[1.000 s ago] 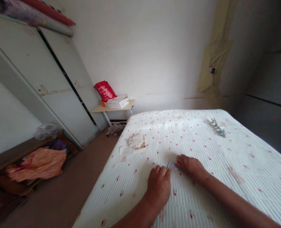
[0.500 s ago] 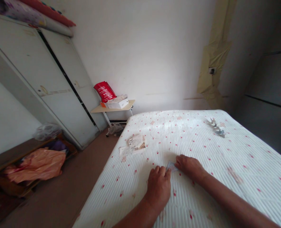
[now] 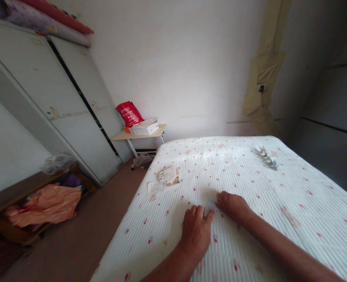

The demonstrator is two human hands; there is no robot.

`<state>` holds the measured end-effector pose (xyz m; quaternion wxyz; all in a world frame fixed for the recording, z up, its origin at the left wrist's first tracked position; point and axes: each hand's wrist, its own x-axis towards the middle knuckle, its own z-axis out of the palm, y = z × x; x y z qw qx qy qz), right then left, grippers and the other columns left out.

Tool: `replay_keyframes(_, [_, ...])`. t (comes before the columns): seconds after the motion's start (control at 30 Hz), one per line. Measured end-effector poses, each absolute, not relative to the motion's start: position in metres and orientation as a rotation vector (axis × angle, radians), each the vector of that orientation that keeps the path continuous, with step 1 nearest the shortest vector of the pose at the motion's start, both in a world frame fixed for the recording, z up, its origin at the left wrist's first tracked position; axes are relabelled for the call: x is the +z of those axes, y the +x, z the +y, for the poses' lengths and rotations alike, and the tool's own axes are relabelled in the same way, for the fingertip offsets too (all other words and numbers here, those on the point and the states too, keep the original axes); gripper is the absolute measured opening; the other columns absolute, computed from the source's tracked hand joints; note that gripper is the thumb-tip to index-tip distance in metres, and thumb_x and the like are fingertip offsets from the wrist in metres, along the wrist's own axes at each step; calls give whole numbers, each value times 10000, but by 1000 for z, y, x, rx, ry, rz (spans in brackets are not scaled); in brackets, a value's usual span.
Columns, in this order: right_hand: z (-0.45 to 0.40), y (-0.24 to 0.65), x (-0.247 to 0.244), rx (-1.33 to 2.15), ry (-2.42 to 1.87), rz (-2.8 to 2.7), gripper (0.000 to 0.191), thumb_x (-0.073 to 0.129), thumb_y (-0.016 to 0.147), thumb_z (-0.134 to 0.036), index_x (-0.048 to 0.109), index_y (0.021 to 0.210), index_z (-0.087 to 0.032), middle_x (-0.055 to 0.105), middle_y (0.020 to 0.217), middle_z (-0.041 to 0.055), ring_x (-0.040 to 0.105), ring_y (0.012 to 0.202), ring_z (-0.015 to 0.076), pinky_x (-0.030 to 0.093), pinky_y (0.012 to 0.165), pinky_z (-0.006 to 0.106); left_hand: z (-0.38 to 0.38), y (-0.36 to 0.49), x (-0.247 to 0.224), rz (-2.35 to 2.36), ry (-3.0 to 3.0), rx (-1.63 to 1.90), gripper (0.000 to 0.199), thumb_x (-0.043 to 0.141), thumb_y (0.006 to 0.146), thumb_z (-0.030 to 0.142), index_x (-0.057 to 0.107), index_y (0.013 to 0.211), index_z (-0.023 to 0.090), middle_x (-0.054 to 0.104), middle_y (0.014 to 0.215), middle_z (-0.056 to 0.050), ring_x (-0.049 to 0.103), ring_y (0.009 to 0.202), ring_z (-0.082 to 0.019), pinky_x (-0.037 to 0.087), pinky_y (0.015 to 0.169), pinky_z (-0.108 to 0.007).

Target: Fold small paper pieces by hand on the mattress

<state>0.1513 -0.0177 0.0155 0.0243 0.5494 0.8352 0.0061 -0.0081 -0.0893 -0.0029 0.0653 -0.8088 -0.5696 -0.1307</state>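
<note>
A small piece of bluish-grey printed paper [image 3: 210, 206] lies low over the bed between my hands. My left hand [image 3: 197, 225] grips its near left edge, thumb against the fingers. On the far right edge, my right hand [image 3: 230, 203] is closed with its fingertips pinched together. Much of the paper is hidden by my fingers, so its full shape cannot be made out. Both hands rest on the white ribbed mattress [image 3: 191, 250] with small red flower marks.
Printed paper pieces [image 3: 164, 180] lie on the left of the mattress. Several small folded paper shapes [image 3: 266, 158] stand in a row on the far right. Beyond the bed's far left corner, a small table [image 3: 122, 135] holds a red bag [image 3: 130, 113] and a white box [image 3: 147, 128].
The left thumb has shifted slightly to the right on the paper, and the paper's left edge now looks raised or bent. My right hand has barely moved.
</note>
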Motion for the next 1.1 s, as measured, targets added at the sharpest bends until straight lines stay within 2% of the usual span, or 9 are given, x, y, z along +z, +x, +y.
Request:
replay_keyframes(0.27, [-19,151,13,10,1730,2598,229,388,899,-304,576,895,-173,654,890,80,663,756,210,432,552,251,-92,-6,-4,-1755,-2422,-393,301,413,879,233,568,1126,309,521,857,-49,462,837,-194,386,719,-336])
replay_keyframes(0.43, [-23,151,18,-66,1834,2575,220,396,890,-300,570,864,-167,640,892,86,652,728,209,380,526,253,-94,-5,0,-1798,-2425,-389,322,386,882,206,566,1128,309,510,872,-58,449,867,-202,366,734,-343])
replay_keyframes(0.6, [-28,157,20,-275,1995,2623,121,503,817,-293,537,801,-178,591,833,31,600,668,143,319,531,233,-94,-5,2,-1827,-2426,-391,318,392,878,208,572,1116,318,506,880,-58,442,870,-200,351,736,-338])
replay_keyframes(0.7, [-32,158,18,-325,2058,2648,128,556,771,-303,523,787,-180,556,819,10,574,645,125,294,525,228,-94,-4,4,-1830,-2441,-387,312,382,883,207,578,1102,313,511,880,-56,441,870,-196,343,731,-334])
replay_keyframes(0.93, [-36,150,17,-263,2112,2612,229,573,752,-401,512,799,-185,532,836,16,579,643,142,278,508,237,-93,-3,5,-1837,-2425,-375,293,372,893,227,599,1062,303,513,859,-56,441,866,-197,338,716,-327])
replay_keyframes(1.1, [-33,151,20,-323,2113,2579,164,589,734,-313,514,799,-183,544,841,18,587,670,145,298,529,234,-94,-4,3,-1833,-2428,-388,298,381,886,214,587,1074,319,513,867,-46,441,865,-194,338,716,-328])
